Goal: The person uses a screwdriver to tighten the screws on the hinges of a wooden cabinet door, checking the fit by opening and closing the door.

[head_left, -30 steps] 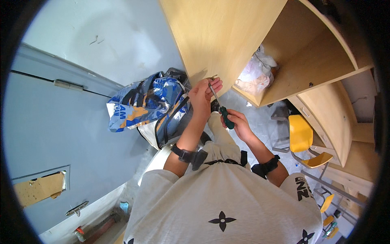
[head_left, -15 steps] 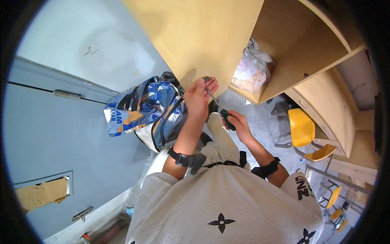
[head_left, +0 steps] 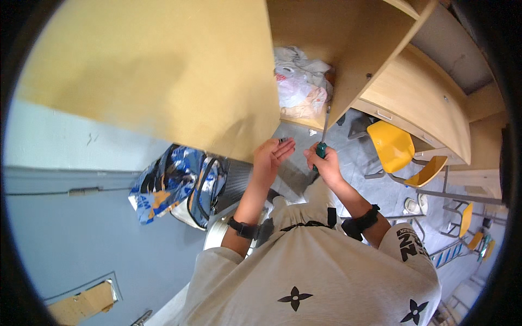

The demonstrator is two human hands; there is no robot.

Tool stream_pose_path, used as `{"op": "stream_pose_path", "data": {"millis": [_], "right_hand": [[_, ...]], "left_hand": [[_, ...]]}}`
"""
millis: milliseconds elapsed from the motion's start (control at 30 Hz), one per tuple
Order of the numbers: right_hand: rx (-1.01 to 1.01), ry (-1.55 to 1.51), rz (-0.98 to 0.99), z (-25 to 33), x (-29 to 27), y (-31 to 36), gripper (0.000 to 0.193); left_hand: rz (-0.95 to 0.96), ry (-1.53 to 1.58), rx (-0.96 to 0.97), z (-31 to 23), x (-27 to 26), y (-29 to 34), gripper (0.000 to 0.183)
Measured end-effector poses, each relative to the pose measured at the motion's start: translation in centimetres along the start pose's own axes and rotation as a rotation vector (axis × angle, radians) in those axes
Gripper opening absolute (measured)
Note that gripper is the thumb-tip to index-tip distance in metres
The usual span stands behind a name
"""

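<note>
My right hand (head_left: 328,165) is closed round the dark green handle of a screwdriver (head_left: 321,149). Its thin metal shaft points up and away, toward the open wooden cabinet (head_left: 348,76). To its left, my left hand (head_left: 266,158) is raised with curled fingers around a small dark metal piece (head_left: 282,140); only a bit of it shows at the fingertips, and its kind is unclear. The screwdriver and the left hand are apart. Just beyond the left hand hangs the broad wooden cabinet door (head_left: 179,70), swung out to the left.
Inside the cabinet lie crumpled plastic bags and cloth (head_left: 299,87). A blue patterned bag (head_left: 179,185) stands below the door, beside a grey door (head_left: 109,233). Yellow chairs (head_left: 390,145) and a wooden desk (head_left: 418,98) are on the right.
The view has turned, so the cabinet door spreads farther left. The screwdriver has come away from my left hand and now points upward. My hands are lower in the picture and apart.
</note>
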State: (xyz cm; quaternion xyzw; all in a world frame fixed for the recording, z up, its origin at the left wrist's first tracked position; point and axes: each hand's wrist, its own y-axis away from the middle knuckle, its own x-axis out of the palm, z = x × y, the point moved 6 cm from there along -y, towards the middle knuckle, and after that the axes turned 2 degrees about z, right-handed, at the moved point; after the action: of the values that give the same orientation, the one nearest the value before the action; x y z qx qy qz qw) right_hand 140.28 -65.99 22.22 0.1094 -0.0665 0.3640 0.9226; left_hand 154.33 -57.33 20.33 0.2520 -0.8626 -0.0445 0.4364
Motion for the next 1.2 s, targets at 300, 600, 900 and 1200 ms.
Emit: {"op": "stream_pose_path", "data": {"millis": [300, 600, 900, 1200], "right_hand": [[0.017, 0.053, -0.191, 1.6, -17.1, 1.9, 0.025], [0.087, 0.016, -0.552, 2.0, -38.3, 7.8, 0.025], [0.022, -0.251, -0.845, -0.2, -46.9, 9.0, 0.021], [0.157, -0.204, -1.012, 2.8, -52.4, 7.4, 0.025]], "left_hand": [[-0.063, -0.024, -0.359, 14.7, 7.8, -8.3, 0.015], [0.243, 0.009, -0.811, 30.4, 21.6, -18.7, 0.031], [-0.041, -0.267, -0.695, 35.1, 21.0, -39.1, 0.011], [-0.006, -1.079, 0.231, 28.3, 26.4, -53.0, 0.012]]}}
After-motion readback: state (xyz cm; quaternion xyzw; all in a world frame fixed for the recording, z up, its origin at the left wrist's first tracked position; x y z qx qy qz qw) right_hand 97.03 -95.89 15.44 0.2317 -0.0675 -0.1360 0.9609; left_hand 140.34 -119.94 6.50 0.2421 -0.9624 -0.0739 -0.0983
